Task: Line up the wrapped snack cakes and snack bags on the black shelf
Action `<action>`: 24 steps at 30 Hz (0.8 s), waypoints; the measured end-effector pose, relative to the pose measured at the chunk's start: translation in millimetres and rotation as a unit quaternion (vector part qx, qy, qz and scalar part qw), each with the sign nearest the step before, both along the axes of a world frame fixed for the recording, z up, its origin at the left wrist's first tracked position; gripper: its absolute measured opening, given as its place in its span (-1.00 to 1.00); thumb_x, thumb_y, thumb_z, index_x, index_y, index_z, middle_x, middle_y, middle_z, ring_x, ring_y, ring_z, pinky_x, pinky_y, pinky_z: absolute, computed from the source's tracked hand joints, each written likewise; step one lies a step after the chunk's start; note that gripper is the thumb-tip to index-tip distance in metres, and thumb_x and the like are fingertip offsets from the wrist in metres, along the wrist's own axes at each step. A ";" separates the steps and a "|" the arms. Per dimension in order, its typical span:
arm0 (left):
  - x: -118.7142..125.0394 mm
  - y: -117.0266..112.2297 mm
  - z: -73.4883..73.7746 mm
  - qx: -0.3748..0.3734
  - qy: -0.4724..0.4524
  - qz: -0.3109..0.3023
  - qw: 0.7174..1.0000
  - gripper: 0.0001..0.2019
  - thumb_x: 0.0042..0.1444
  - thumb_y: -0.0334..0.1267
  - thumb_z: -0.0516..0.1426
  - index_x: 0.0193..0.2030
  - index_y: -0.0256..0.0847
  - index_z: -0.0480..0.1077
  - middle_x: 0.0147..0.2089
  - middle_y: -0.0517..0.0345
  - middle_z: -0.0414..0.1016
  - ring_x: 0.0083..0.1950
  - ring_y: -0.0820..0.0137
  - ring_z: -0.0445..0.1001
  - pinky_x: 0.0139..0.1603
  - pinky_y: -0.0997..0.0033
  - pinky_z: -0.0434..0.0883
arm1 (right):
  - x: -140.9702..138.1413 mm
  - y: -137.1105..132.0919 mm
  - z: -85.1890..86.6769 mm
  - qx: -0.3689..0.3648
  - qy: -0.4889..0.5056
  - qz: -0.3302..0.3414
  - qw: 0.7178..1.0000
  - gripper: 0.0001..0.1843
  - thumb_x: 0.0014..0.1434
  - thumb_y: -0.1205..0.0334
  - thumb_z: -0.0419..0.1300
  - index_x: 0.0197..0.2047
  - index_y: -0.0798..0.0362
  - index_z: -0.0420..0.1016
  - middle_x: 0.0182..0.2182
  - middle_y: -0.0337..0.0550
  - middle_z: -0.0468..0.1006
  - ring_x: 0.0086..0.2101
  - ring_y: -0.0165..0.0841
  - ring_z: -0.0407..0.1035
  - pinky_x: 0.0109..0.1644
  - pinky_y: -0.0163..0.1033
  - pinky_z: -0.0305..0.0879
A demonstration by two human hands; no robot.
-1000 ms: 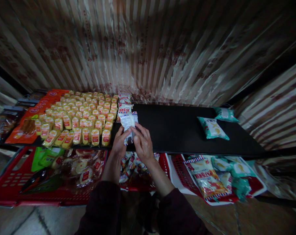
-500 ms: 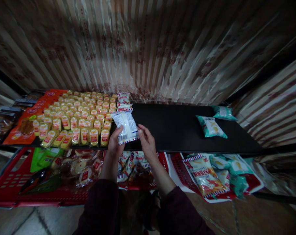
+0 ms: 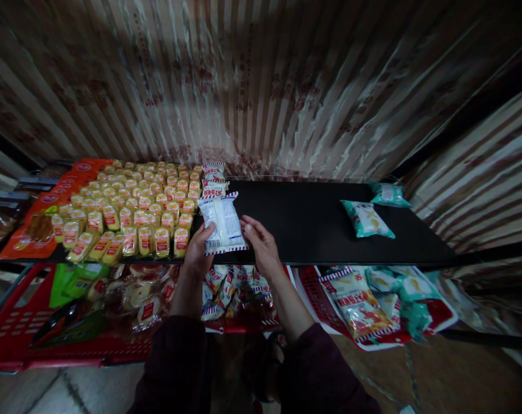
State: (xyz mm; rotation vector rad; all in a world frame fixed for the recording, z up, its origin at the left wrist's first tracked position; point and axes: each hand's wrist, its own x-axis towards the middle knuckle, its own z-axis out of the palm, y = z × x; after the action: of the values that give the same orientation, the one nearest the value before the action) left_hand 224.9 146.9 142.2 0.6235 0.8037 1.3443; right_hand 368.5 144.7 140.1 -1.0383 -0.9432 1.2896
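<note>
My left hand (image 3: 198, 253) grips the lower left corner of a white snack packet (image 3: 222, 223) with red and blue striped edges, held back side up over the front of the black shelf (image 3: 304, 221). My right hand (image 3: 261, 244) touches the packet's right edge with its fingers loosely curled. Just behind the packet, a short row of the same striped packets (image 3: 214, 179) lies on the shelf. To the left are several rows of small yellow packets (image 3: 135, 207).
Two teal snack bags (image 3: 367, 218) lie at the shelf's right end. Below the shelf are red baskets (image 3: 23, 333) holding green and clear packs, more striped packets (image 3: 235, 287), and a pile of striped and teal bags (image 3: 373, 305) on the right. Orange packs (image 3: 49, 201) fill the far left.
The packet has been lifted and turned flatter, with its printed back facing up. My right hand has slid from on top of it to its right edge.
</note>
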 end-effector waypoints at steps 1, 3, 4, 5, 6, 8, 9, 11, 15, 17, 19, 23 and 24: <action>-0.1 -0.6 0.7 -0.002 0.002 -0.005 1.000 -0.50 -0.06 -0.05 0.21 0.03 -0.22 0.39 -0.06 0.02 0.54 0.12 0.16 0.40 0.10 0.22 0.35 | 1.1 1.0 1.0 -0.008 0.011 -0.007 1.000 -0.50 -0.05 -0.08 0.31 -0.07 -0.01 0.51 -0.12 -0.13 0.58 -0.10 -0.27 0.43 0.06 -0.14 0.31; 0.3 -1.8 1.9 -0.010 -0.002 -0.022 1.000 -0.49 -0.07 -0.06 0.23 0.03 -0.23 0.38 -0.05 0.03 0.54 0.12 0.16 0.40 0.08 0.23 0.36 | 2.4 2.3 1.9 -0.020 0.027 -0.013 0.999 -0.46 -0.08 -0.08 0.32 -0.06 0.01 0.51 -0.13 -0.12 0.58 -0.12 -0.27 0.45 0.03 -0.14 0.33; 0.7 -2.5 2.5 -0.014 -0.006 -0.033 0.999 -0.48 -0.08 -0.07 0.24 0.04 -0.22 0.38 -0.05 0.03 0.54 0.11 0.15 0.41 0.07 0.23 0.36 | 2.6 2.6 1.8 -0.024 0.032 -0.011 0.999 -0.46 -0.09 -0.08 0.33 -0.06 0.01 0.51 -0.14 -0.12 0.59 -0.15 -0.28 0.45 0.00 -0.14 0.35; 1.2 -3.2 3.2 -0.019 -0.008 -0.043 0.999 -0.47 -0.08 -0.08 0.24 0.05 -0.22 0.37 -0.05 0.03 0.54 0.10 0.15 0.42 0.05 0.22 0.37 | 2.6 2.8 1.5 -0.027 0.036 -0.009 0.999 -0.46 -0.10 -0.08 0.33 -0.06 0.01 0.51 -0.17 -0.14 0.60 -0.18 -0.28 0.46 -0.03 -0.15 0.36; 1.7 -3.9 3.9 -0.024 -0.007 -0.053 0.998 -0.47 -0.09 -0.10 0.24 0.06 -0.23 0.37 -0.06 0.04 0.54 0.08 0.14 0.43 0.04 0.22 0.38 | 2.4 2.9 1.1 -0.027 0.038 -0.007 0.999 -0.46 -0.10 -0.07 0.33 -0.07 0.00 0.52 -0.20 -0.16 0.61 -0.21 -0.30 0.46 -0.06 -0.17 0.37; 2.7 -5.3 5.1 -0.033 0.001 -0.073 0.997 -0.44 -0.10 -0.12 0.25 0.08 -0.25 0.36 -0.07 0.03 0.55 0.05 0.13 0.45 0.01 0.22 0.38 | 1.8 3.3 0.1 -0.023 0.043 -0.012 0.999 -0.49 -0.11 -0.06 0.34 -0.09 0.00 0.53 -0.27 -0.21 0.62 -0.27 -0.34 0.46 -0.12 -0.21 0.37; 2.9 -6.0 5.6 -0.035 0.005 -0.084 0.996 -0.43 -0.10 -0.14 0.26 0.09 -0.27 0.35 -0.08 0.02 0.55 0.03 0.13 0.46 0.00 0.22 0.38 | 1.5 3.5 -0.2 -0.021 0.049 -0.018 0.998 -0.50 -0.11 -0.05 0.34 -0.11 0.01 0.54 -0.30 -0.22 0.62 -0.30 -0.36 0.45 -0.14 -0.23 0.37; 2.7 -7.1 6.1 -0.038 0.015 -0.108 0.993 -0.40 -0.10 -0.16 0.26 0.12 -0.28 0.33 -0.09 0.01 0.55 0.01 0.14 0.47 -0.02 0.23 0.38 | 1.2 4.2 -0.5 -0.017 0.062 -0.034 0.997 -0.53 -0.11 -0.04 0.34 -0.14 0.02 0.55 -0.35 -0.24 0.61 -0.35 -0.38 0.43 -0.19 -0.26 0.36; -1.0 -8.2 4.2 -0.038 0.038 -0.142 0.988 -0.38 -0.10 -0.16 0.26 0.15 -0.25 0.31 -0.11 0.02 0.56 -0.04 0.16 0.49 -0.05 0.24 0.38 | 1.2 5.4 0.2 -0.019 0.064 -0.046 0.997 -0.56 -0.10 -0.04 0.33 -0.19 0.05 0.55 -0.40 -0.24 0.60 -0.39 -0.39 0.40 -0.28 -0.29 0.34; -3.7 -8.7 1.8 -0.037 0.046 -0.156 0.986 -0.38 -0.10 -0.16 0.26 0.15 -0.26 0.31 -0.11 0.00 0.56 -0.05 0.15 0.49 -0.05 0.23 0.38 | 0.7 6.1 0.2 -0.022 0.063 -0.046 0.997 -0.57 -0.10 -0.04 0.33 -0.20 0.05 0.55 -0.41 -0.25 0.59 -0.41 -0.39 0.39 -0.30 -0.29 0.33; -6.3 -9.4 -1.1 -0.031 0.051 -0.170 0.984 -0.38 -0.10 -0.17 0.27 0.15 -0.28 0.32 -0.11 -0.02 0.56 -0.05 0.14 0.49 -0.04 0.21 0.37 | -0.7 7.2 -0.4 -0.028 0.074 -0.048 0.996 -0.59 -0.12 -0.02 0.34 -0.23 0.05 0.55 -0.42 -0.27 0.58 -0.42 -0.40 0.40 -0.29 -0.28 0.34; -10.1 -11.0 -4.9 -0.023 0.059 -0.197 0.978 -0.36 -0.13 -0.21 0.29 0.15 -0.28 0.31 -0.09 -0.04 0.55 -0.05 0.14 0.48 -0.02 0.20 0.36 | -4.4 10.0 -3.4 -0.052 0.107 -0.058 0.991 -0.60 -0.15 -0.02 0.36 -0.26 0.03 0.53 -0.43 -0.28 0.58 -0.41 -0.36 0.42 -0.29 -0.26 0.37; -10.7 -11.2 -4.9 -0.026 0.062 -0.199 0.978 -0.34 -0.13 -0.21 0.29 0.16 -0.28 0.30 -0.08 -0.04 0.55 -0.05 0.14 0.48 -0.02 0.19 0.36 | -5.1 10.5 -4.2 -0.054 0.106 -0.064 0.991 -0.60 -0.14 -0.03 0.35 -0.27 0.03 0.53 -0.43 -0.27 0.58 -0.40 -0.35 0.43 -0.29 -0.25 0.37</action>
State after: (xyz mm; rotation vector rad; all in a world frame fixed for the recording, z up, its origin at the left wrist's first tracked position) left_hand 214.2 135.7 137.3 0.7860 0.7629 0.9244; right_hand 363.3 155.2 135.8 -1.0054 -0.6417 1.3267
